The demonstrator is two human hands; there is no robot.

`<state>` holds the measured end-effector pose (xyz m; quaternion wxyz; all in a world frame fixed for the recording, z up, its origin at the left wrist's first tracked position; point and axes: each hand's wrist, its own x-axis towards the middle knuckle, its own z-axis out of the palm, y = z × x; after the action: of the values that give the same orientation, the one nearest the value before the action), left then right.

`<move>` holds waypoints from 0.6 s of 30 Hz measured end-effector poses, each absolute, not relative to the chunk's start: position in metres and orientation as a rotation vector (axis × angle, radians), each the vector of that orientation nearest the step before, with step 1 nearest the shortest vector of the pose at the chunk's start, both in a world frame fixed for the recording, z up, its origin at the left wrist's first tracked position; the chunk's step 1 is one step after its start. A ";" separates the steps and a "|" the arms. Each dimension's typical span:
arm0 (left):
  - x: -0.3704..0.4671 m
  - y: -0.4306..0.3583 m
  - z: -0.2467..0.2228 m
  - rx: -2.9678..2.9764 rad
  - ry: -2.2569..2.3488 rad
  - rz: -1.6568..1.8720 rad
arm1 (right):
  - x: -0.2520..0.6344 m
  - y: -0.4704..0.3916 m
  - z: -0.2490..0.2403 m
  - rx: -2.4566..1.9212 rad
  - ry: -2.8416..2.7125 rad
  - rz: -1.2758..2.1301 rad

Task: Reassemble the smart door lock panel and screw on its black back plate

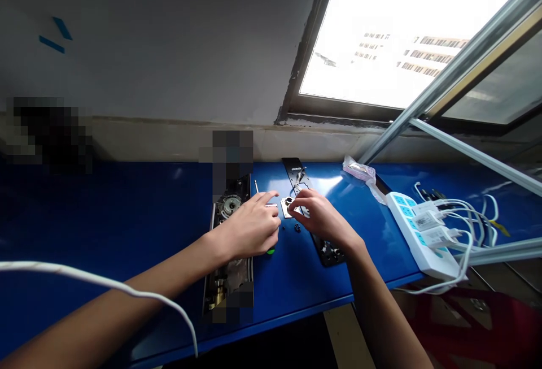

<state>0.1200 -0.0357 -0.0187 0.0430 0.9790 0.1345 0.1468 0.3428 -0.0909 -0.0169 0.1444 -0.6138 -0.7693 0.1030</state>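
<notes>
- The right hand [319, 216] has its thumb and fingers bent together at the small metal plate [284, 209]; a light fingertip posture would suit so small a piece. Whether they pinch it, or something on it, cannot be told.
- The plate lies just beyond the left hand's fingers and under the right's fingertips, probably so that both can reach it.
- The left hand [254, 223] is palm down with curled fingers, reaching over the open metal mechanism housing [231, 270]; whether it grips anything is hidden.
- A green piece [271, 251] peeks out beneath the left hand, and a thin metal shaft [256, 186] shows beyond it.
- The long black panel [332, 255] runs beneath the right hand, with loose wiring [300, 177] beyond its fingers.
- A small black part [297, 228] sits between the hands, on their near side, perhaps set there to stay within reach.
- The white power strip [409, 230] lies to the right of the right hand, likely placed aside to keep its cables [470, 222] off the work.
</notes>
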 end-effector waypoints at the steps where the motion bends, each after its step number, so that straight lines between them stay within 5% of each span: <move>1: 0.122 -0.035 -0.019 2.998 0.409 0.446 | 0.345 -0.091 -0.016 -1.764 -2.205 0.309; 18: 0.150 -0.029 -0.023 3.139 0.433 0.187 | 0.365 -0.095 -0.014 -1.877 -2.077 0.306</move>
<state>0.1497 -0.0294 -0.0232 -0.0163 0.9888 0.1365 0.0588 0.3648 -0.0947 -0.0138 0.1619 -0.6576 -0.7279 0.1072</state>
